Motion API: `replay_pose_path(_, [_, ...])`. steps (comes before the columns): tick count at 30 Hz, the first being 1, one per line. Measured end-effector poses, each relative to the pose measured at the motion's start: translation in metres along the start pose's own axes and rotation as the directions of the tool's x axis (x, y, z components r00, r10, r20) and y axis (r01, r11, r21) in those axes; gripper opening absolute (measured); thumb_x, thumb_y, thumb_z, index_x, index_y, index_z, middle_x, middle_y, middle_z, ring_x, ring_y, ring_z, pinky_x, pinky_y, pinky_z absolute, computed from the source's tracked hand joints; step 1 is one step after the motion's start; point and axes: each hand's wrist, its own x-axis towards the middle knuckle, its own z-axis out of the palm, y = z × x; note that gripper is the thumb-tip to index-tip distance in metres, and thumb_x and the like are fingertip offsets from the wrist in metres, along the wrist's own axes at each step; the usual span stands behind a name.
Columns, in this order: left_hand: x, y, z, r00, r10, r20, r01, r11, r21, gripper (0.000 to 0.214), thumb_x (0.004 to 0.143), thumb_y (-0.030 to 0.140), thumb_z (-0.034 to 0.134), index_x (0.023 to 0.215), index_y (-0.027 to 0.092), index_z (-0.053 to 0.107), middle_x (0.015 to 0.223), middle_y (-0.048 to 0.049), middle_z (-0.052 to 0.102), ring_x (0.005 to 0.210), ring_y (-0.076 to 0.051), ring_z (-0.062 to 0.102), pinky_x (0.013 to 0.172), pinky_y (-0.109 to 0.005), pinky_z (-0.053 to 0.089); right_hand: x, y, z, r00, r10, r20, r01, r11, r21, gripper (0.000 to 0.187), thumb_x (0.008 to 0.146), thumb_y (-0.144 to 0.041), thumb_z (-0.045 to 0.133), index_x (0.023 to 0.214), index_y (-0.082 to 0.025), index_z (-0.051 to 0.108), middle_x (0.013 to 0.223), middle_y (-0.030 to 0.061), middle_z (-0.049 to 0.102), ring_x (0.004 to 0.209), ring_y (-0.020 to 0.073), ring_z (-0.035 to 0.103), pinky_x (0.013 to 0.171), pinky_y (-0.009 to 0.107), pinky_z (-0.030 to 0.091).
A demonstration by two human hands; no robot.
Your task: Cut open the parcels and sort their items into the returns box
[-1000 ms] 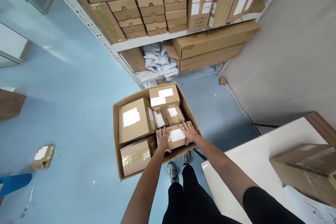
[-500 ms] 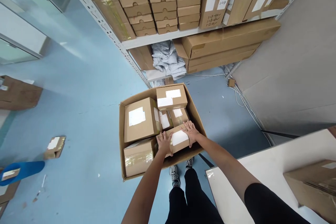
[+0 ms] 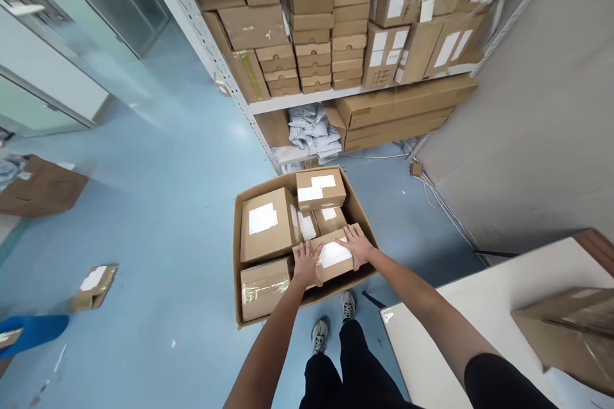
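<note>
A large open carton (image 3: 238,287) holds several taped cardboard boxes. My left hand (image 3: 307,263) lies on the left end of a long cardboard box (image 3: 314,278) with a white label, in the carton's near right part. On that box's right end rests my right hand (image 3: 357,246), thumb on the near side and fingers over the top. The box is held between both hands. Behind it sit a small labelled box (image 3: 330,222) and a higher box (image 3: 320,190) with two labels. To the left are a big square box (image 3: 266,230) and a taped box (image 3: 263,291).
A metal shelf (image 3: 297,101) full of brown boxes stands just beyond the carton. A white table (image 3: 441,345) bearing a wrapped box (image 3: 570,332) is at right. Cables (image 3: 446,217) run along the wall. On the floor at left lie a small carton (image 3: 93,287) and a blue object (image 3: 41,332).
The view has tilted up and shifted, so more of the shelf shows and the carton appears slightly further right and lower. Both hands remain on the same box, which keeps its place in the carton.
</note>
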Motion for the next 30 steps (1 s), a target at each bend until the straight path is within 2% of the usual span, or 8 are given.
replay_pose_path(4, [-0.032, -0.007, -0.037, 0.995, 0.04, -0.095, -0.038, 0.999, 0.025, 0.158, 0.039, 0.07, 0.09, 0.167, 0.03, 0.007, 0.172, -0.0229, 0.015, 0.153, -0.056, 0.014, 0.118, -0.07, 0.014, -0.028, -0.024, -0.047, 0.997, 0.027, -0.075, -0.032, 0.997, -0.066, 0.155, 0.041, -0.055, 0.096, 0.168, -0.027, 0.011, 0.173, 0.0213, -0.005, 0.155, 0.0514, -0.005, 0.121, 0.063, -0.005])
replay_pose_path(7, [-0.062, -0.007, -0.065, 0.982, 0.083, -0.172, -0.077, 0.996, 0.042, 0.157, 0.039, 0.07, 0.09, 0.167, 0.032, 0.007, 0.172, -0.0219, 0.015, 0.153, -0.055, 0.015, 0.117, -0.069, 0.017, -0.059, -0.046, -0.075, 0.991, 0.066, -0.12, -0.078, 0.991, -0.105, 0.153, 0.043, -0.053, 0.096, 0.168, -0.027, 0.012, 0.173, 0.023, -0.003, 0.155, 0.0524, -0.001, 0.121, 0.063, -0.002])
replay_pose_path(10, [-0.09, 0.002, -0.092, 0.956, 0.159, -0.247, -0.145, 0.987, 0.074, 0.156, 0.039, 0.067, 0.091, 0.166, 0.034, 0.007, 0.173, -0.0193, 0.014, 0.154, -0.055, 0.011, 0.119, -0.067, 0.017, -0.1, -0.068, -0.09, 0.971, 0.141, -0.193, -0.163, 0.981, -0.101, 0.151, 0.044, -0.052, 0.096, 0.168, -0.026, 0.012, 0.173, 0.0235, -0.002, 0.155, 0.0523, 0.0, 0.121, 0.062, 0.0])
replay_pose_path(13, [-0.113, 0.019, -0.119, 0.917, 0.252, -0.308, -0.224, 0.967, 0.125, 0.154, 0.042, 0.062, 0.092, 0.166, 0.036, 0.004, 0.174, -0.0157, 0.01, 0.155, -0.054, 0.002, 0.121, -0.068, 0.009, -0.144, -0.087, -0.094, 0.928, 0.267, -0.258, -0.285, 0.958, -0.033, 0.149, 0.047, -0.053, 0.094, 0.168, -0.026, 0.012, 0.173, 0.0209, -0.004, 0.156, 0.0504, -0.003, 0.122, 0.062, 0.0])
replay_pose_path(18, [-0.147, 0.049, -0.163, 0.873, 0.359, -0.33, -0.297, 0.928, 0.224, 0.155, 0.044, 0.051, 0.095, 0.165, 0.041, 0.0, 0.175, -0.0098, 0.005, 0.155, -0.055, -0.009, 0.12, -0.072, 0.002, -0.208, -0.114, -0.095, 0.831, 0.44, -0.34, -0.424, 0.897, 0.125, 0.144, 0.05, -0.054, 0.091, 0.168, -0.025, 0.014, 0.174, 0.0171, -0.007, 0.156, 0.0497, -0.005, 0.123, 0.061, -0.001])
replay_pose_path(23, [-0.176, 0.081, -0.19, 0.751, 0.536, -0.386, -0.432, 0.841, 0.327, 0.154, 0.044, 0.053, 0.095, 0.166, 0.036, 0.003, 0.175, -0.0121, 0.006, 0.155, -0.055, -0.012, 0.121, -0.071, 0.002, -0.274, -0.136, -0.085, 0.724, 0.552, -0.414, -0.512, 0.832, 0.214, 0.143, 0.05, -0.051, 0.091, 0.168, -0.025, 0.013, 0.174, 0.014, -0.007, 0.154, 0.0526, -0.008, 0.122, 0.063, -0.004])
replay_pose_path(26, [-0.19, 0.123, -0.193, 0.684, 0.632, -0.365, -0.506, 0.771, 0.386, 0.155, 0.044, 0.055, 0.095, 0.166, 0.036, 0.001, 0.175, -0.0114, 0.006, 0.155, -0.054, -0.013, 0.121, -0.072, 0.001, -0.333, -0.154, -0.064, 0.636, 0.63, -0.446, -0.581, 0.771, 0.261, 0.143, 0.051, -0.049, 0.091, 0.168, -0.026, 0.013, 0.174, 0.0129, -0.009, 0.154, 0.0538, -0.009, 0.121, 0.063, -0.006])
replay_pose_path(30, [-0.212, 0.214, -0.179, 0.584, 0.764, -0.276, -0.618, 0.638, 0.46, 0.156, 0.043, 0.055, 0.095, 0.165, 0.04, 0.0, 0.176, -0.0097, 0.003, 0.156, -0.052, -0.01, 0.122, -0.069, 0.003, -0.436, -0.188, -0.013, 0.509, 0.718, -0.474, -0.671, 0.676, 0.304, 0.143, 0.052, -0.052, 0.09, 0.168, -0.025, 0.01, 0.174, 0.0146, -0.011, 0.154, 0.0521, -0.01, 0.121, 0.063, -0.006])
